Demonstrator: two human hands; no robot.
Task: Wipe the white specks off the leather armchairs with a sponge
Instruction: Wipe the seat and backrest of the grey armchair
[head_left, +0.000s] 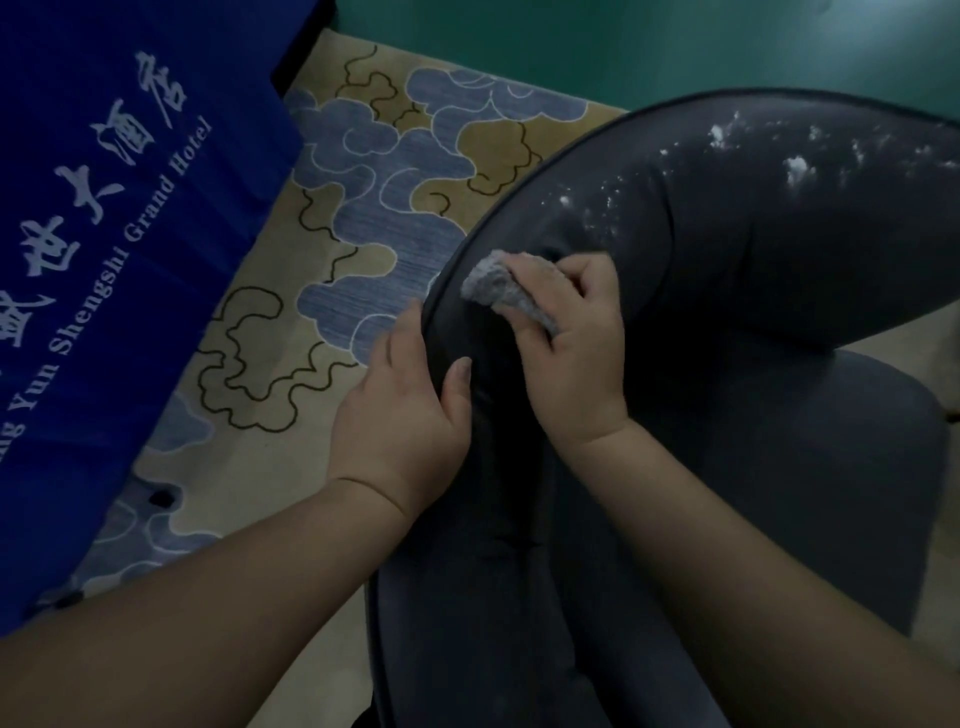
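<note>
Now sponge (506, 288) under R hand (569, 338)

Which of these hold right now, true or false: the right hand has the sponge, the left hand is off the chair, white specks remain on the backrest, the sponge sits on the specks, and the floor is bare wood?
1. The right hand holds the sponge. True.
2. The left hand is clear of the armchair. False: it grips the chair's rim, thumb on the inside.
3. White specks remain on the backrest. True.
4. The sponge sits on the specks. False: they lie farther along the backrest, to the sponge's right.
5. The floor is bare wood. False: a patterned carpet lies beside the chair.
</note>
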